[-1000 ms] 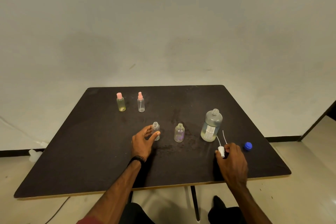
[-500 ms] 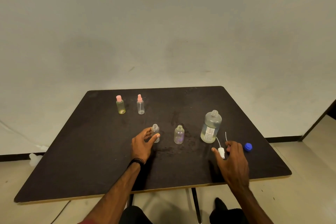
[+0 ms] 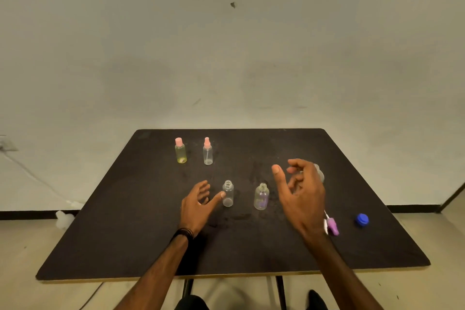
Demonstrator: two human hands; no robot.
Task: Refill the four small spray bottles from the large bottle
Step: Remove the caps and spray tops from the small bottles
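Observation:
Two uncapped small bottles stand mid-table: a clear one (image 3: 228,194) and a purple-tinted one (image 3: 261,197). My left hand (image 3: 197,205) rests beside the clear one, thumb tip touching its side, fingers spread. My right hand (image 3: 300,192) hovers open in front of the large bottle (image 3: 320,173), hiding most of it. Two capped small bottles stand at the back left: a yellowish one (image 3: 180,151) and a clear one (image 3: 207,151), both with pink tops. Spray heads (image 3: 331,226), white and purple, lie at the right.
The large bottle's blue cap (image 3: 361,220) lies near the right edge of the dark table (image 3: 125,234). A pale wall rises behind the table. A cable and white object lie on the floor at the left.
My right hand let go of the white spray head, which now lies on the table, and rose toward the large bottle. My left hand stayed beside the clear bottle.

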